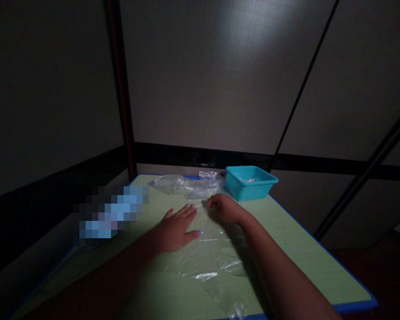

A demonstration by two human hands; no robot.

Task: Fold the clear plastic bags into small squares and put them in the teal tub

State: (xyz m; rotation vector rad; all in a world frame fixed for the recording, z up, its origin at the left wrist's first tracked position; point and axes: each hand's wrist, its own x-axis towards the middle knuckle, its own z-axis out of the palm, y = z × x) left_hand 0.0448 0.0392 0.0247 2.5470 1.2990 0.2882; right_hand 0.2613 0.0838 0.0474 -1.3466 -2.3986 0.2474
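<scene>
A clear plastic bag (205,251) lies spread over the light green tabletop, thin and wrinkled, its lower end trailing to the near edge. My left hand (176,229) rests flat on its left side, fingers stretched out and thumb pointing right. At the bag's far end, my right hand (224,208) is curled with the fingertips pinched together on the film. Just beyond both hands, more clear plastic bags (200,186) lie in a loose, crumpled heap.
A turquoise plastic basket (250,189) with something clear inside stands at the table's far right. A blurred-out blue item (115,213) lies along the left side. The green table (303,262) has a blue edge, and panelled walls (200,89) rise close behind it.
</scene>
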